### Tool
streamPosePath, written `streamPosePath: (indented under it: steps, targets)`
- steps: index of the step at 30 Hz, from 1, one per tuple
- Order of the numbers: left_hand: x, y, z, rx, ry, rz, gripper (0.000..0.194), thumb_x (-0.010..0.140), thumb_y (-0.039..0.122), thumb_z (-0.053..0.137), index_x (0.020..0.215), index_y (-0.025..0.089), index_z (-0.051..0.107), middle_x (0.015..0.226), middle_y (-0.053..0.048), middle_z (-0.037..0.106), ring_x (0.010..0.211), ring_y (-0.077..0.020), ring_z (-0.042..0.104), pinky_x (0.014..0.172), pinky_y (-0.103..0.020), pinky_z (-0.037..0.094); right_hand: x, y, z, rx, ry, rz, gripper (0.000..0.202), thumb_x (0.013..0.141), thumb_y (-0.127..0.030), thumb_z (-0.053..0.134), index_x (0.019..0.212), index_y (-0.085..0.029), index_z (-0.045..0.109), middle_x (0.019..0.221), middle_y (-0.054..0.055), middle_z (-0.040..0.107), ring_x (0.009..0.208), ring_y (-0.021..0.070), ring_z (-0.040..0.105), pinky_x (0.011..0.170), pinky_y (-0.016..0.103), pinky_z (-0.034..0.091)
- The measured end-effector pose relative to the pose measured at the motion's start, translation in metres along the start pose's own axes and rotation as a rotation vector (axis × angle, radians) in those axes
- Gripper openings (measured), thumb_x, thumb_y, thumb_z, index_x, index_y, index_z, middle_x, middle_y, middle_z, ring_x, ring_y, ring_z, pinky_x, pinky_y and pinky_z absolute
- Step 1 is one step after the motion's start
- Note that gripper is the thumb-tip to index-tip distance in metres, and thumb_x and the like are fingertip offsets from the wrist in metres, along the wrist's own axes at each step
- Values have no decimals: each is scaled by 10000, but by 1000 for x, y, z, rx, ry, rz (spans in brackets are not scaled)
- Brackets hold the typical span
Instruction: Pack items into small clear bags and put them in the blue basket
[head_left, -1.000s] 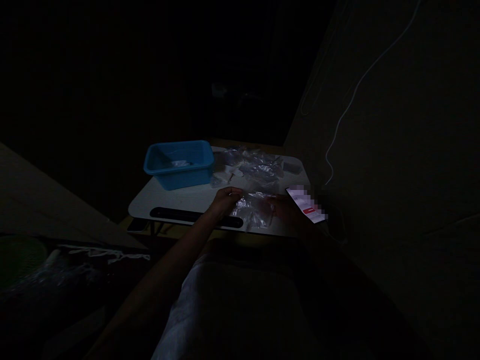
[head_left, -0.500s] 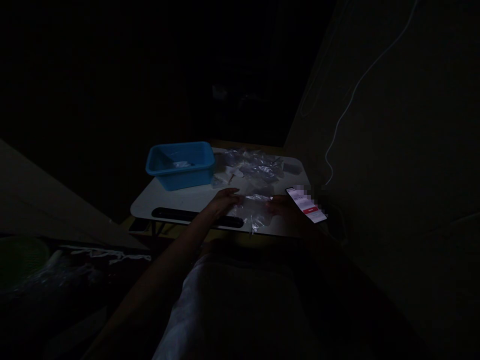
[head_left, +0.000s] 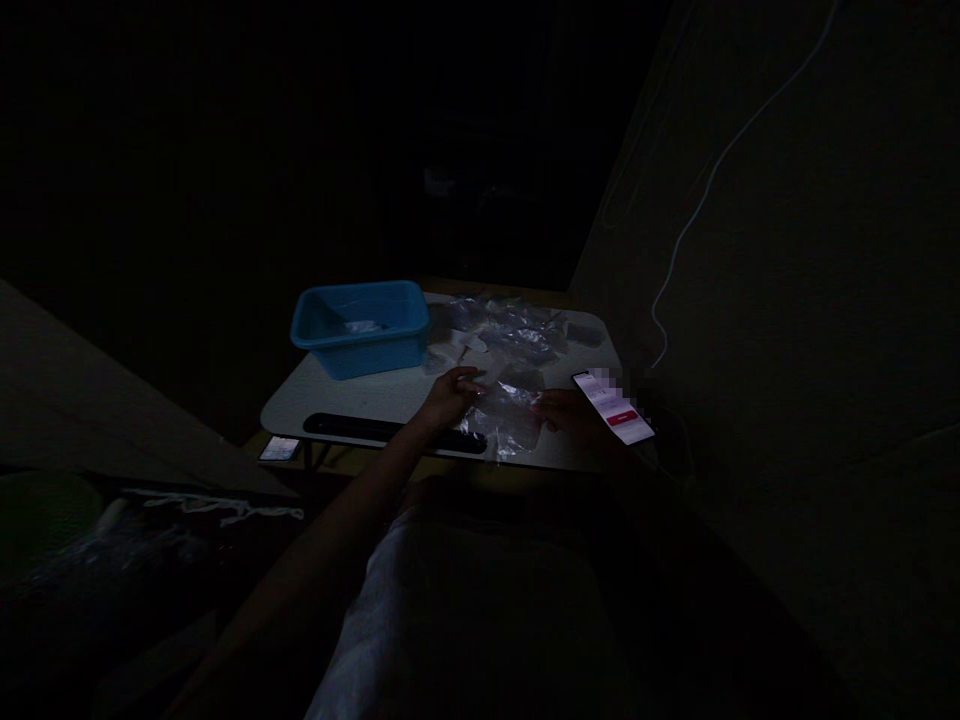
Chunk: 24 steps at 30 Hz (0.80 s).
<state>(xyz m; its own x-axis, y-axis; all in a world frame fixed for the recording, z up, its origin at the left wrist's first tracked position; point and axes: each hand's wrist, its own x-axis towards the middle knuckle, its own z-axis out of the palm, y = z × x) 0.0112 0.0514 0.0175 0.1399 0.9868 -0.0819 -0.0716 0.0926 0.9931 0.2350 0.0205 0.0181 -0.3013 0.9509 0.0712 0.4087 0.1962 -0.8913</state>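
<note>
Between my hands, over the front of the small white table (head_left: 360, 396), is a clear plastic bag (head_left: 510, 412). My left hand (head_left: 451, 394) is closed on the bag's left side, thumb and fingers pinching it. On the opposite side my right hand (head_left: 556, 409), dim in the shadow, grips the bag's right edge. A pile of crumpled clear plastic bags (head_left: 525, 335) lies just beyond. Left of that pile a pale flat piece (head_left: 471, 342) rests on the table; its kind is too dark to tell.
A blue plastic basin (head_left: 371, 355) with something whitish inside stands at the back left. A lit phone (head_left: 616, 410) is at the right edge, another lit phone (head_left: 280, 448) below the left corner. A white cable (head_left: 679, 240) hangs along the right wall.
The bag has shifted slightly between my hands, and my left hand has moved a little up. The phone screen at the lower left, dark before, is now lit.
</note>
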Motion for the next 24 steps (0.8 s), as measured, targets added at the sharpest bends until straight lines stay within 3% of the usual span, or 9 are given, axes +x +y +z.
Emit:
streamPosePath:
  steps: [3,9,15,21,24]
  targets:
    - [1,0,-4,35,-45,29,458,562,27,585,1003,146,544,622,16,645,399,-45,417,432,-174,289,-1,-4,1,-4,3,1,273,735,-395,483,689,-163,620,620,2,583,500,84,450,480,212,344]
    - [5,-8,-8,123,-47,128,405,546,31,591,927,170,593,599,15,630,556,-100,535,540,-189,380,-1,-10,5,-7,69,96,224,659,-407,548,703,-195,605,673,19,606,525,115,473,481,239,365]
    - [1,-12,-10,373,-60,258,416,570,56,579,969,172,598,682,5,634,614,-113,541,632,-211,412,7,1,10,18,148,35,217,582,-352,607,727,-193,587,761,49,626,730,200,569,634,319,451]
    - [-2,-8,-10,470,-31,282,390,569,56,567,932,184,628,682,-1,622,684,-150,551,711,-241,420,0,-5,10,-198,174,-4,228,671,-278,540,853,-162,614,731,43,627,706,186,578,683,326,453]
    - [-1,-11,-10,494,-40,302,402,572,51,563,945,186,628,692,-2,620,702,-157,551,729,-249,418,-4,-3,10,-340,211,-23,266,691,-273,535,919,-167,620,824,67,644,797,211,590,747,351,455]
